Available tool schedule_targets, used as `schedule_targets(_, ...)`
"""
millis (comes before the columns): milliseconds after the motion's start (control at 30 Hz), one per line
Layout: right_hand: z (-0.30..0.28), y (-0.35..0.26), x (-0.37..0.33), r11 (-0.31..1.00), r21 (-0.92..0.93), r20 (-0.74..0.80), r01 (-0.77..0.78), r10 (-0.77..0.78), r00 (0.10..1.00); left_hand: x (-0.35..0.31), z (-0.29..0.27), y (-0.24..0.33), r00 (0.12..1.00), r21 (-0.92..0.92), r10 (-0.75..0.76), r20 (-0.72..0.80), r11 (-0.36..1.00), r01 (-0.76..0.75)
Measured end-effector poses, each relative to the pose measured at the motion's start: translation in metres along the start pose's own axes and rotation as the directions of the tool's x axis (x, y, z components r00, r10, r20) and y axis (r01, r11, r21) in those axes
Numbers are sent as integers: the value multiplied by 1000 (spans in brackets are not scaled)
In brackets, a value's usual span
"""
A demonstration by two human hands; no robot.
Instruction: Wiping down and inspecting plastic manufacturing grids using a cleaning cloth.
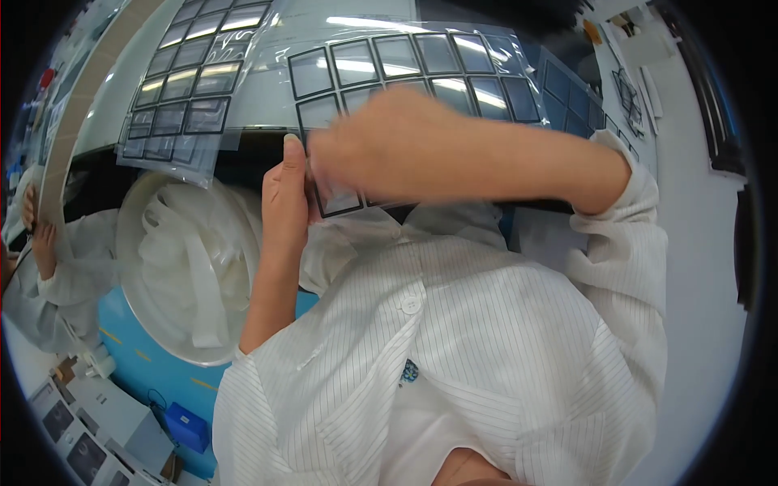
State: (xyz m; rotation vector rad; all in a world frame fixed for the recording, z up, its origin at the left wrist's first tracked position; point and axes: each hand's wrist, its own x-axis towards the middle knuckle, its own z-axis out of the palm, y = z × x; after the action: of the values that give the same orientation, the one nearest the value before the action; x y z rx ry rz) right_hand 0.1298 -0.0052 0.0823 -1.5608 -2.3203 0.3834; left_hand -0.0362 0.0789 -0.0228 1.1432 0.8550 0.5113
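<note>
A clear plastic sheet (397,55) bearing rows of black-framed rectangular panels lies in front of me, its near edge hanging past the table's edge. My left hand (285,190) is closed on the sheet's left edge near its closest corner, thumb pointing up; its other fingers are partly hidden. Across the middle of the sheet reaches my right hand (389,142), smeared by motion. It covers several panels, and its fingers are too blurred to show whether they hold anything. Another such panel sheet (190,53) lies to the left, its near end also overhanging the edge.
Below the table at left stands a round white bin (126,259) filled with crumpled whitish strips (198,275). More dark-framed panels (567,89) lie at the far right. At the far left are another person's hands (40,235). A blue box (186,427) sits on the blue floor.
</note>
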Motion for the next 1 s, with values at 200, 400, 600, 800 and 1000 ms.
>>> schedule_targets(200,9,-60,-50,931,364,664,13,-269,698,-5,-1,20,995,172,14,99,985,-31)
schedule_targets(400,-26,-30,-77,995,95,346,26,-57,936,-4,-2,22,996,174,6,88,984,-22)
schedule_targets(600,-27,-12,-123,928,-74,92,-365,370,924,-3,-1,41,994,334,28,102,941,-61)
schedule_targets(800,-66,-27,-141,919,270,728,-286,-1,686,5,4,62,989,226,24,147,972,-57)
schedule_targets(1000,-105,64,-236,609,-160,-749,-777,438,497,23,14,82,990,389,-26,137,921,-30)
